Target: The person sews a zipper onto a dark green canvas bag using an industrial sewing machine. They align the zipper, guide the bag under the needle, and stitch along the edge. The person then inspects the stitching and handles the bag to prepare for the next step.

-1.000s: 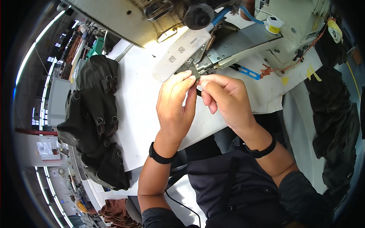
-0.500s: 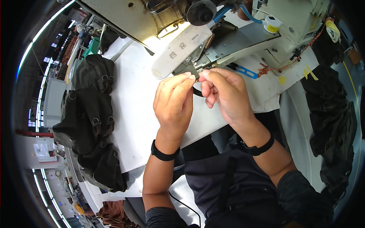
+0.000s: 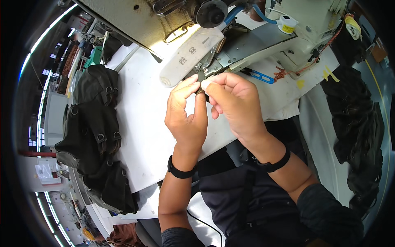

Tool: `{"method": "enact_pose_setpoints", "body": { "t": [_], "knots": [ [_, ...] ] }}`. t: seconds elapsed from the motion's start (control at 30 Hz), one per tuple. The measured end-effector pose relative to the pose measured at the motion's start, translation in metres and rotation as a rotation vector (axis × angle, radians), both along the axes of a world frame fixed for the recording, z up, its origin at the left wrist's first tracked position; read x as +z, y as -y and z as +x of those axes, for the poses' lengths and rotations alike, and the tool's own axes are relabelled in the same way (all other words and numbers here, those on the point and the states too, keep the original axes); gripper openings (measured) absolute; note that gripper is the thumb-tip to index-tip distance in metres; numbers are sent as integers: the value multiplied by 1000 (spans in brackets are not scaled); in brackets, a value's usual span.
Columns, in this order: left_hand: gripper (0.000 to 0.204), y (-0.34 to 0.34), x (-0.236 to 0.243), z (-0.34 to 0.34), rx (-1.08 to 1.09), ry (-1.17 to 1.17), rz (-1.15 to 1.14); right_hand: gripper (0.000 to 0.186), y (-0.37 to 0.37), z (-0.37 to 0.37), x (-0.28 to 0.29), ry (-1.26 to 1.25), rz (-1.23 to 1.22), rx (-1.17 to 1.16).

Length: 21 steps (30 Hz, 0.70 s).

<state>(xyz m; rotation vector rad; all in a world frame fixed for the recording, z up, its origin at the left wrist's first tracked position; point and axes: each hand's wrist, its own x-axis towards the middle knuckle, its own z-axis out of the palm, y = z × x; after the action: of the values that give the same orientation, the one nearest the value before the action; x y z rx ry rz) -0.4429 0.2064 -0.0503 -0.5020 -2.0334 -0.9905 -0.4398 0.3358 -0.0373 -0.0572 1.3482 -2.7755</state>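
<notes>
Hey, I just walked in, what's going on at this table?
A person is at an industrial sewing machine. Their left hand and right hand appear to pinch a small dark strip near the machine's white guard. A brassy bit shows between the fingertips, mostly hidden. Dark bags are heaped to the left; blue-handled snips lie to the right.

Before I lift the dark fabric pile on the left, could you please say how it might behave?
The pile will likely sag, given its soft folds; its metal rings may snag, since they sit exposed.
</notes>
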Motion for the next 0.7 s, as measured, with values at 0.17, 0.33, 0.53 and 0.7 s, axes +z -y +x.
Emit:
{"method": "enact_pose_setpoints", "body": {
  "t": [0.17, 0.33, 0.53, 0.7],
  "knots": [
    [21, -2, 1, 1, -29, 59, 114, 12, 2, -1, 1, -94, 69, -49],
    [20, -5, 1, -1, -31, 4, 104, 8, 1, -2, 1, -81, 87, -53],
    [21, -5, 2, -2, 15, -33, 58, 10, -3, -6, 3, -69, 52, -11],
    [24, -2, 4, -8, 56, -90, -52, 14, -7, -10, 6, 40, 32, 17]
  ]
}}
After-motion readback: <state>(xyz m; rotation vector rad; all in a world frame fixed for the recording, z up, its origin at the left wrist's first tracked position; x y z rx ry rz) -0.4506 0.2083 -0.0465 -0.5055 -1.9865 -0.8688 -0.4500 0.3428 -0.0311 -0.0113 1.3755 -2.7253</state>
